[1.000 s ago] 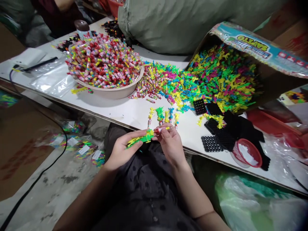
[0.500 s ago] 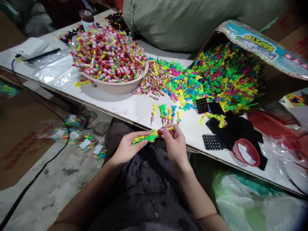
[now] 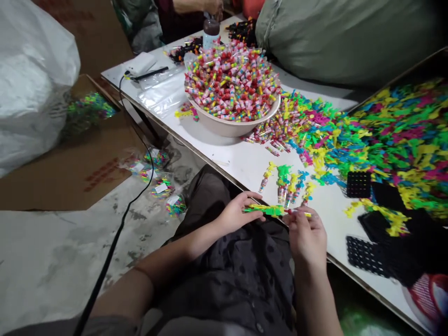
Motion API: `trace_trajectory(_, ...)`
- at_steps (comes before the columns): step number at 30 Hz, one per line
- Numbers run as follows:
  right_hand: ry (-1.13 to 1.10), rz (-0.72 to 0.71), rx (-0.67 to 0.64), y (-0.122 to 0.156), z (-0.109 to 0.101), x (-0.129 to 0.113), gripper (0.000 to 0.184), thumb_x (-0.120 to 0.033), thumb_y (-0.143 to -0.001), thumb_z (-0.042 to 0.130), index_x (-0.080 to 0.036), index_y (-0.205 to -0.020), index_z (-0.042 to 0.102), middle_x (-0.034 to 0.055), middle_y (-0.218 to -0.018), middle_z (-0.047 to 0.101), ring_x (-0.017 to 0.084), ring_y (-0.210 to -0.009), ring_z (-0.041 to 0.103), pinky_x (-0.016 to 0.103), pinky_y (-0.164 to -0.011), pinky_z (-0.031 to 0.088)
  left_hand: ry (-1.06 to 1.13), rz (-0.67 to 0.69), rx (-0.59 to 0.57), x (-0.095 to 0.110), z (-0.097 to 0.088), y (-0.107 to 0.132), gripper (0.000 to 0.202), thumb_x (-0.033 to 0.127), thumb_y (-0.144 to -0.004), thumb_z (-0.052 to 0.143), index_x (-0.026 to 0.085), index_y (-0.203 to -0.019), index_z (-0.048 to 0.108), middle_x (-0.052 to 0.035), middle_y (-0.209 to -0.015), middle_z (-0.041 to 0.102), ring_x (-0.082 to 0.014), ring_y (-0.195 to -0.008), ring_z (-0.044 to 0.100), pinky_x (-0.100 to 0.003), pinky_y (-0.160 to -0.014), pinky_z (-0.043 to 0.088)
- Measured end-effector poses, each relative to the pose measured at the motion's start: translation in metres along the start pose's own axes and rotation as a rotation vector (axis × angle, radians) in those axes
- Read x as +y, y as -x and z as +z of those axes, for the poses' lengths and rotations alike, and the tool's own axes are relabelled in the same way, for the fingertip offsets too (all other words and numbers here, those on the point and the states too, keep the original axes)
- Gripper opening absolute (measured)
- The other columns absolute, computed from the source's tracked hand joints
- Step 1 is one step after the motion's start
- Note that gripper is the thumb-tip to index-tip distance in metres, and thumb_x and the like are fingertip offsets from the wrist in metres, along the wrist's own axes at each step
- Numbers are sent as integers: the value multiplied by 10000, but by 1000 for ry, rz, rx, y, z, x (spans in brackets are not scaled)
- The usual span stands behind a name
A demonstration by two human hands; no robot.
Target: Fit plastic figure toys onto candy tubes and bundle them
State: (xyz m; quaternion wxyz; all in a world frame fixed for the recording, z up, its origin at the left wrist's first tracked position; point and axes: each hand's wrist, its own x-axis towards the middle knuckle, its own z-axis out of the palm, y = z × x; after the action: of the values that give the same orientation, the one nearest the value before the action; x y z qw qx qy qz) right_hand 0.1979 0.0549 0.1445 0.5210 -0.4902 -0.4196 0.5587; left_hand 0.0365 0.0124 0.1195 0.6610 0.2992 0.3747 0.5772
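Observation:
My left hand (image 3: 238,214) is closed on a small bunch of green and yellow plastic figures (image 3: 271,210), held just off the table's front edge. Against their right end, the fingers of my right hand (image 3: 308,233) pinch a small clear candy tube (image 3: 307,214) with a red end and yellow bits inside. Whether tube and figures are joined cannot be made out. Beyond the hands, a short row of figures on tubes (image 3: 284,177) lies on the white table (image 3: 206,144). Behind it spreads a loose pile of tubes (image 3: 276,128).
A beige basin (image 3: 227,128) heaped with tubes stands at the back. Many coloured figures (image 3: 395,135) fill the right side, near black perforated pads (image 3: 366,254) and a red basket (image 3: 425,291). Filled bags (image 3: 163,189) lie on the floor by a cable (image 3: 126,219). Another person's hand (image 3: 213,7) shows behind.
The view has swung left, so the table and hands appear farther right. Both hands keep their hold; the left fingers look more stretched along the figures.

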Motion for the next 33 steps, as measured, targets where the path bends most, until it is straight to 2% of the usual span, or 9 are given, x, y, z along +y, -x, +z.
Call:
trace_trajectory(3,-53,-20,44,3,2,4,235,-328,-682,700,-180,-796,558,-59,-551,537,69,-499,476,218,-538,373,-18,10,-47,-1,-4,-3,439,287,-693,696,191,-1061,479,29,-743,571,-124,-698,650,-253,-727,459)
trace_trajectory(7,-130,-34,60,6,11,3,247,-331,-682,702,-186,-813,551,-70,-552,505,59,-476,427,212,-507,361,17,-60,-149,0,-11,-6,526,273,-680,707,214,-1124,430,30,-789,568,-120,-680,654,-252,-711,462)
trace_trajectory(10,-135,-58,79,8,17,1,242,-321,-689,701,-182,-815,547,-76,-542,475,55,-469,402,208,-495,345,28,-67,-146,3,-13,-8,553,269,-673,711,205,-1129,405,19,-789,596,-122,-679,650,-265,-717,461)
trace_trajectory(13,-118,-92,111,10,22,-1,230,-315,-700,692,-181,-812,543,-76,-552,462,53,-476,401,207,-496,337,73,-64,-92,5,-11,-10,613,271,-637,736,207,-1130,378,18,-795,608,-125,-649,644,-284,-708,459)
trace_trajectory(16,-115,-113,153,13,27,0,232,-319,-697,693,-184,-799,535,-73,-580,457,52,-488,402,205,-490,331,139,-31,28,4,-7,-11,642,286,-604,756,217,-1104,359,29,-812,588,-123,-622,638,-282,-680,458)
trace_trajectory(20,-109,-89,175,17,31,1,245,-346,-698,686,-194,-797,522,-62,-628,467,58,-522,415,205,-493,347,120,69,186,-1,-4,-10,658,269,-548,793,218,-1054,375,44,-794,562,-107,-673,619,-255,-690,447)
trace_trajectory(26,-150,-45,244,19,30,2,269,-323,-658,715,-200,-796,519,-48,-700,498,56,-565,452,194,-503,376,143,65,242,-3,-8,-11,629,285,-533,799,204,-1019,408,106,-596,484,-93,-526,573,-240,-600,414)
trace_trajectory(29,-211,-45,280,21,29,3,231,-306,-682,697,-202,-791,522,-47,-713,496,54,-587,468,186,-515,397,121,161,321,-1,-11,-13,531,267,-507,811,185,-924,492,80,-624,511,-70,-581,532,-214,-611,390)
trace_trajectory(33,-198,-131,326,15,22,4,160,-288,-744,629,-214,-837,524,-35,-737,525,76,-624,510,223,-569,454,102,174,282,2,-14,-12,366,318,-541,786,157,-778,558,23,-727,576,-86,-675,525,-229,-675,390)
